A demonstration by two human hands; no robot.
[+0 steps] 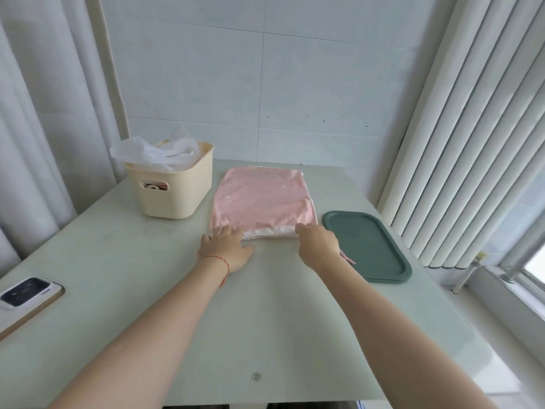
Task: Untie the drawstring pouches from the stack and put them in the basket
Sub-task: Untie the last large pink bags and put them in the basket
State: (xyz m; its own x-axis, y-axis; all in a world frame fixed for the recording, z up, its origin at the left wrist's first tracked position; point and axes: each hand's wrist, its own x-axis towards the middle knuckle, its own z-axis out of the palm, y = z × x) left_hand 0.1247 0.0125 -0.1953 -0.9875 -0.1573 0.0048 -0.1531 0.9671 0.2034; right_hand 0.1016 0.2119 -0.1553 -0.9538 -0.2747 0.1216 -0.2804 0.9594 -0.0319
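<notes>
A flat pink drawstring pouch (262,199) lies on the pale green table (265,320), its gathered near edge facing me. My left hand (225,246) rests with straight fingers on the pouch's near left corner. At the near right corner my right hand (320,246) has its fingers curled on the gathered edge, and a pink cord trails from under it. A cream plastic basket (177,190) stands left of the pouch with crumpled translucent pouches in it.
A dark green tray (368,246) lies right of the pouch. A phone (26,293) sits at the table's left edge. Curtains hang on the left, and vertical blinds and a window sill run along the right.
</notes>
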